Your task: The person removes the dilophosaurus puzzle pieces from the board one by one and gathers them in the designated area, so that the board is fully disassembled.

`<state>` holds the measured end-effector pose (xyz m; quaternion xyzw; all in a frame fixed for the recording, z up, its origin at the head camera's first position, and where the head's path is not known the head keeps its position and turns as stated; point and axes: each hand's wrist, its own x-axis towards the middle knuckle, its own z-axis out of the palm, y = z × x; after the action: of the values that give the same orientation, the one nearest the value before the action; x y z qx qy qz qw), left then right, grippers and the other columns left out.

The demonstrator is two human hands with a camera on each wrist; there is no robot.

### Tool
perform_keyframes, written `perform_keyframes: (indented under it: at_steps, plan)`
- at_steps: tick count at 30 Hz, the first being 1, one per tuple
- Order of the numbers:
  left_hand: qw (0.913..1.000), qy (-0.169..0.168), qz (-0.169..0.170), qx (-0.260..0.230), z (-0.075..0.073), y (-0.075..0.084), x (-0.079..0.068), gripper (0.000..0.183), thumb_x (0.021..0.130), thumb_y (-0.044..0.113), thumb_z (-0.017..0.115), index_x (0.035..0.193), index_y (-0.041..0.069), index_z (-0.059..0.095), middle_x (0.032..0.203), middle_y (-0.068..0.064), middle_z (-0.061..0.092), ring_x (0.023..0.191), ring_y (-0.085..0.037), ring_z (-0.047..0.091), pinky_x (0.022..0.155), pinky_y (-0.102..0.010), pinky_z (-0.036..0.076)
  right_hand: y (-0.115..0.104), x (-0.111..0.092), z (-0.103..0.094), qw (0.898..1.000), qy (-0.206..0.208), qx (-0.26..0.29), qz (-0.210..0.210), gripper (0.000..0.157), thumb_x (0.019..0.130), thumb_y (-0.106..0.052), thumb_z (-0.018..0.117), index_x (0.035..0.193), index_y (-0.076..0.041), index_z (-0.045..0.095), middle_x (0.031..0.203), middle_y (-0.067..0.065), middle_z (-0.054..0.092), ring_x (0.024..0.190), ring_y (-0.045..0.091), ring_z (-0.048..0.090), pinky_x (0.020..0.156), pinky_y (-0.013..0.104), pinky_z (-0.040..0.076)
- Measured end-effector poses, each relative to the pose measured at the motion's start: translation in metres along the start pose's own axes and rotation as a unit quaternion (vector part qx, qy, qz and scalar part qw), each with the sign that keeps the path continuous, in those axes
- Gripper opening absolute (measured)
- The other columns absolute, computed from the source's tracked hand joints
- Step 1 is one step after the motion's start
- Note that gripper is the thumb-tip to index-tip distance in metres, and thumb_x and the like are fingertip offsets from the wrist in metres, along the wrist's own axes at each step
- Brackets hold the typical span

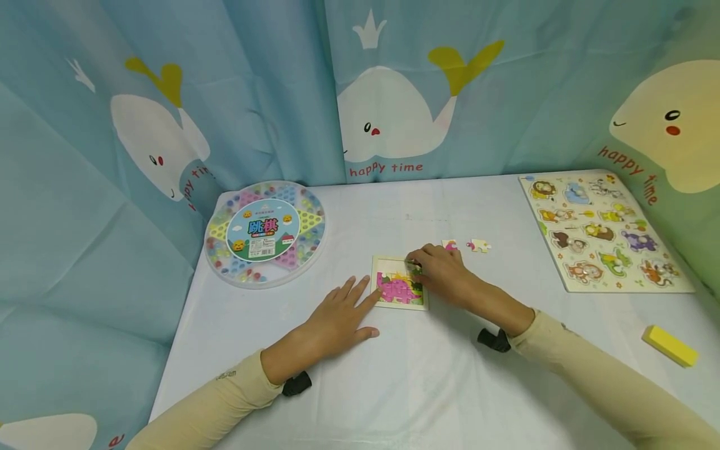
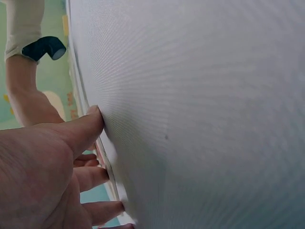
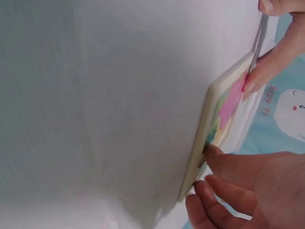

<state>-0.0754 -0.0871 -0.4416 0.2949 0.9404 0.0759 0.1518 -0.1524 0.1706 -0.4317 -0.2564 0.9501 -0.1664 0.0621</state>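
Note:
A small jigsaw puzzle showing a pink dinosaur lies in a pale wooden frame on the white table. Its upper part shows bare backing. My left hand rests at the frame's left side, fingers spread, with the index fingertip at the pink pieces. At the upper right corner my right hand pinches a greenish puzzle piece, mostly hidden by the fingers. In the right wrist view the right thumb and fingers bend over the frame's edge. Two loose puzzle pieces lie beyond this hand, one pink and white, one mostly pale.
A round Chinese checkers box with coloured marbles sits at the back left. An animal peg puzzle board lies at the back right, and a yellow block near the right edge. Blue whale-print curtains hang behind the table.

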Motion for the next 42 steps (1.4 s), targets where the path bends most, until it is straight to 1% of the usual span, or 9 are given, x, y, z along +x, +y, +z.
perform_keyframes:
  at_steps: [9, 15, 20, 23, 26, 30, 33, 38, 42]
  plan:
    - [1.0000, 0.003, 0.003, -0.003, 0.001, -0.001, 0.000, 0.075, 0.107, 0.054, 0.055, 0.168, 0.017, 0.031, 0.175, -0.017, 0.023, 0.160, -0.043, 0.023, 0.126, -0.056, 0.030, 0.003, 0.002, -0.003, 0.999, -0.028, 0.028, 0.017, 0.038, 0.094, -0.010, 0.080, 0.129, -0.004, 0.066, 0.124, 0.018, 0.062, 0.118, 0.036, 0.059, 0.094, 0.055, 0.043]
    - [1.0000, 0.001, 0.001, -0.002, 0.001, 0.000, 0.000, 0.075, 0.107, 0.054, 0.054, 0.168, 0.017, 0.031, 0.175, -0.016, 0.022, 0.160, -0.042, 0.022, 0.126, -0.055, 0.030, 0.007, 0.001, -0.004, 0.999, -0.012, 0.049, 0.000, 0.038, 0.092, -0.007, 0.082, 0.125, -0.008, 0.063, 0.118, 0.014, 0.064, 0.113, 0.032, 0.061, 0.093, 0.054, 0.045]
    - [1.0000, 0.002, 0.001, 0.000, 0.000, 0.001, 0.000, 0.075, 0.107, 0.054, 0.054, 0.168, 0.017, 0.031, 0.175, -0.016, 0.023, 0.160, -0.042, 0.023, 0.126, -0.055, 0.030, 0.012, -0.001, -0.008, 0.994, 0.008, 0.103, -0.036, 0.025, 0.095, 0.000, 0.076, 0.117, -0.006, 0.066, 0.103, 0.008, 0.066, 0.099, 0.025, 0.063, 0.089, 0.045, 0.050]
    - [1.0000, 0.000, -0.002, 0.001, 0.000, 0.001, 0.000, 0.075, 0.107, 0.054, 0.054, 0.168, 0.017, 0.031, 0.175, -0.016, 0.023, 0.160, -0.042, 0.023, 0.126, -0.055, 0.030, 0.018, -0.002, -0.015, 0.989, 0.023, 0.137, -0.054, 0.018, 0.096, 0.004, 0.072, 0.113, -0.003, 0.069, 0.097, 0.006, 0.067, 0.092, 0.021, 0.061, 0.084, 0.041, 0.056]
    - [1.0000, -0.005, -0.005, -0.003, -0.001, 0.001, 0.000, 0.075, 0.107, 0.054, 0.054, 0.168, 0.018, 0.030, 0.175, -0.015, 0.021, 0.161, -0.042, 0.022, 0.126, -0.055, 0.030, 0.026, -0.004, -0.030, 0.987, 0.031, 0.149, -0.040, 0.015, 0.098, 0.002, 0.072, 0.112, -0.003, 0.070, 0.098, 0.006, 0.069, 0.092, 0.020, 0.064, 0.083, 0.037, 0.057]
    - [1.0000, -0.006, -0.003, -0.004, -0.001, 0.001, -0.001, 0.076, 0.107, 0.054, 0.054, 0.168, 0.018, 0.030, 0.175, -0.015, 0.021, 0.161, -0.041, 0.021, 0.126, -0.055, 0.029, 0.044, -0.008, -0.055, 0.985, 0.034, 0.168, 0.012, 0.009, 0.102, -0.004, 0.069, 0.111, -0.003, 0.069, 0.102, 0.009, 0.072, 0.096, 0.023, 0.068, 0.081, 0.025, 0.055]
    - [1.0000, -0.003, -0.002, 0.000, -0.001, 0.001, -0.001, 0.076, 0.107, 0.055, 0.054, 0.168, 0.017, 0.030, 0.175, -0.016, 0.021, 0.161, -0.042, 0.022, 0.126, -0.055, 0.030, 0.067, -0.012, -0.073, 0.984, 0.034, 0.171, 0.040, 0.009, 0.104, -0.007, 0.067, 0.111, -0.003, 0.068, 0.103, 0.012, 0.072, 0.096, 0.024, 0.068, 0.077, 0.018, 0.051]
    - [1.0000, -0.003, -0.005, -0.001, 0.000, 0.001, -0.001, 0.076, 0.107, 0.055, 0.054, 0.168, 0.018, 0.030, 0.175, -0.015, 0.021, 0.161, -0.041, 0.022, 0.126, -0.055, 0.030, 0.115, -0.020, -0.092, 0.986, -0.005, 0.157, 0.056, 0.009, 0.106, -0.008, 0.064, 0.111, -0.001, 0.067, 0.103, 0.011, 0.071, 0.092, 0.015, 0.064, 0.075, 0.018, 0.049]
    - [1.0000, -0.003, -0.004, -0.002, 0.001, 0.001, -0.001, 0.076, 0.107, 0.055, 0.054, 0.168, 0.019, 0.029, 0.175, -0.015, 0.021, 0.161, -0.041, 0.022, 0.126, -0.055, 0.030, 0.148, -0.029, -0.099, 0.983, -0.045, 0.160, 0.083, 0.012, 0.106, -0.008, 0.064, 0.111, 0.002, 0.065, 0.103, 0.010, 0.069, 0.089, 0.008, 0.062, 0.076, 0.021, 0.051]
